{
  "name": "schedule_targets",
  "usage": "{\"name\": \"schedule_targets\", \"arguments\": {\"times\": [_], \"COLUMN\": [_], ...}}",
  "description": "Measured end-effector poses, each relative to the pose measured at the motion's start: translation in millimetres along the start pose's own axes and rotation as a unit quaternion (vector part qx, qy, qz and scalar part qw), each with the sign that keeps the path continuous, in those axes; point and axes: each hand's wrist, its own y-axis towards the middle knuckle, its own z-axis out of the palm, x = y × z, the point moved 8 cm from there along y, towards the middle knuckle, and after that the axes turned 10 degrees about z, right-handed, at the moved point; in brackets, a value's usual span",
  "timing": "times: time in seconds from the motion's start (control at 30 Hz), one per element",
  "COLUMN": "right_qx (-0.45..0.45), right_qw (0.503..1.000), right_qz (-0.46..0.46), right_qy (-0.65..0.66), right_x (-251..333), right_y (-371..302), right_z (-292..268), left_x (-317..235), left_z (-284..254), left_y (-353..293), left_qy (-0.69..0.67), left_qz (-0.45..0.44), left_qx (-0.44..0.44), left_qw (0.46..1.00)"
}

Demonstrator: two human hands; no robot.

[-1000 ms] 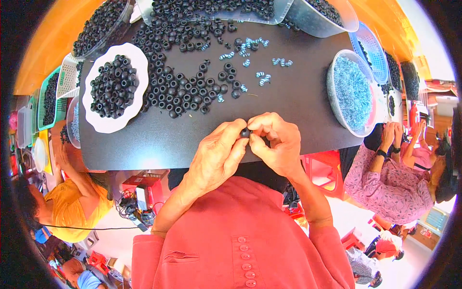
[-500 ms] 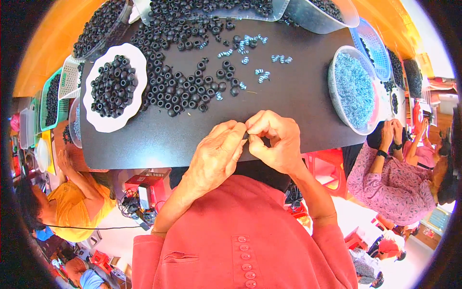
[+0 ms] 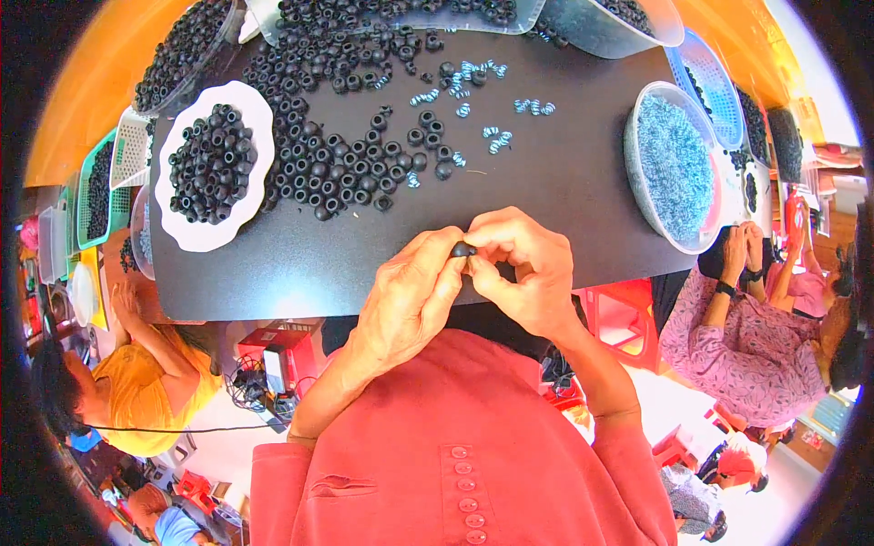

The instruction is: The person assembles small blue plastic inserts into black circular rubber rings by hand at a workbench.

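Note:
My left hand (image 3: 414, 296) pinches a small black ball-shaped plastic part (image 3: 462, 249) between thumb and forefinger, above the table's near edge. My right hand (image 3: 526, 271) is closed at the right end of that same part, thumb and fingertips pressed against it, the other fingers curled. A small nub shows at that end; what else the fingertips cover is hidden. Beyond my hands lie many loose black hollow balls (image 3: 341, 173) with round holes. Small blue-and-white coil springs (image 3: 496, 139) are scattered to their right.
A white scalloped plate (image 3: 261, 182) of black balls stands at left. To the right sits a clear bowl (image 3: 635, 182) of light-blue springs. Plastic tubs (image 3: 596, 36) of black parts line the far edge. Other people work at both sides; a red stool (image 3: 619, 318) stands below right.
The black ball-shaped part, mostly hidden between my fingers before, now shows clearly at my fingertips. My hands have barely shifted.

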Motion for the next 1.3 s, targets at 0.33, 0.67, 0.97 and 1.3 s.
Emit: {"name": "schedule_targets", "arguments": {"times": [0.33,0.67,0.97,1.3], "right_qx": [-0.043,-0.025,0.018,0.015], "right_qw": [0.999,0.999,0.994,0.997], "right_qz": [-0.002,0.013,0.098,0.066], "right_qy": [-0.030,-0.014,0.039,0.038], "right_x": [-0.1,-3.3,-17.4,-10.9], "right_y": [-4.1,-1.8,0.0,-2.3], "right_z": [-2.2,-5.7,-4.6,-1.4], "left_x": [-11.3,12.1,0.1,1.7], "left_z": [9.9,7.5,0.4,-0.5], "left_y": [6.6,-2.5,-0.6,-3.3], "left_qy": [0.091,-0.065,-0.002,0.002], "left_qz": [0.109,-0.045,0.028,0.013], "left_qx": [-0.005,-0.021,-0.050,-0.058], "left_qw": [0.990,0.997,0.998,0.998]}}
